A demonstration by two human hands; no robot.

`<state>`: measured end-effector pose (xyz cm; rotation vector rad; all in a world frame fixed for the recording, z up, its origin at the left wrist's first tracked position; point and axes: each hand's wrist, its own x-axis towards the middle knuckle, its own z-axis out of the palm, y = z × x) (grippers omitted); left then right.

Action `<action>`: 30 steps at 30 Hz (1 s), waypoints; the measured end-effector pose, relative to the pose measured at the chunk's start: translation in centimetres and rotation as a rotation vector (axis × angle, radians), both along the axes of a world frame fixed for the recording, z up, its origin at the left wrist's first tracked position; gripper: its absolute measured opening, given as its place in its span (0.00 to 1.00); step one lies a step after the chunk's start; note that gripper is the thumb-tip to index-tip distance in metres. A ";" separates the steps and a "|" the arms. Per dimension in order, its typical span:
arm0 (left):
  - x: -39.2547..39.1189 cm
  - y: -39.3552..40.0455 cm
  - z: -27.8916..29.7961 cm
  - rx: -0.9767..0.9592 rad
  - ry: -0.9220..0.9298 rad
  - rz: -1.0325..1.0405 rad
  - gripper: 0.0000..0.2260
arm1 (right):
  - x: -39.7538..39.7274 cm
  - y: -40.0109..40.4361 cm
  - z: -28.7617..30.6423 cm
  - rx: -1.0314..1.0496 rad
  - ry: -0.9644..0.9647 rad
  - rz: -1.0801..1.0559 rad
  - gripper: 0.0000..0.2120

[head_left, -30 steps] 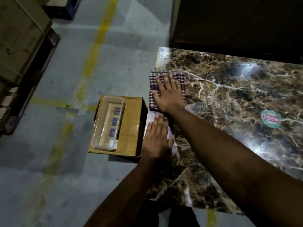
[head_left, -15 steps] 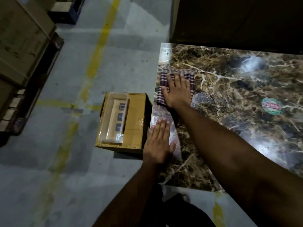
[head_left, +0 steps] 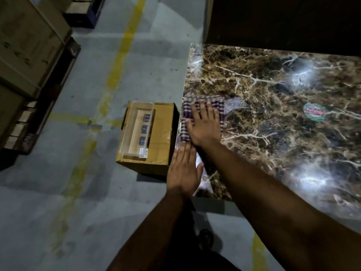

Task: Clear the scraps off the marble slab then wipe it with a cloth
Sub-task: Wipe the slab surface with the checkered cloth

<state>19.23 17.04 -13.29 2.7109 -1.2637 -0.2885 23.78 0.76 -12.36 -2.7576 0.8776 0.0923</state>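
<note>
A polished brown marble slab [head_left: 273, 106] with white veins fills the right half of the view. A folded purple-and-white checked cloth [head_left: 218, 103] lies near the slab's left edge. My right hand [head_left: 205, 126] presses flat on the cloth, fingers spread. My left hand [head_left: 183, 171] rests palm down on the slab's near-left corner, just below the cloth, fingers together and holding nothing. A greyish smear [head_left: 235, 103] shows on the marble just right of the cloth.
A round green-and-red sticker [head_left: 314, 112] sits on the slab to the right. A cardboard box [head_left: 162, 133] with a clear plastic tray [head_left: 138, 132] on top stands on the floor against the slab's left edge. Wooden crates [head_left: 29, 45] on pallets line the far left.
My right hand has slid the cloth along the slab's left edge, out and then back toward me. My left hand stays planted on the near-left corner.
</note>
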 end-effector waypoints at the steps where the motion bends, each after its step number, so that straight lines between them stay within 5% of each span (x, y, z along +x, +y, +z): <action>1: -0.3 0.2 0.1 0.017 -0.008 0.010 0.31 | -0.1 0.7 0.0 0.008 -0.006 0.045 0.32; 4: -1.0 0.9 0.2 -0.015 0.011 0.011 0.32 | 0.7 -0.9 0.5 -0.003 0.015 0.146 0.32; 7: -1.3 1.7 -0.2 -0.044 0.018 0.001 0.32 | 0.4 -2.6 0.3 -0.023 0.040 0.011 0.31; 24: -6.7 8.0 1.0 -0.072 0.022 0.030 0.23 | -6.8 9.0 0.2 0.019 0.029 0.011 0.32; 30: -7.5 10.6 0.8 -0.074 0.030 -0.030 0.29 | -5.5 6.0 0.5 0.014 0.074 0.040 0.31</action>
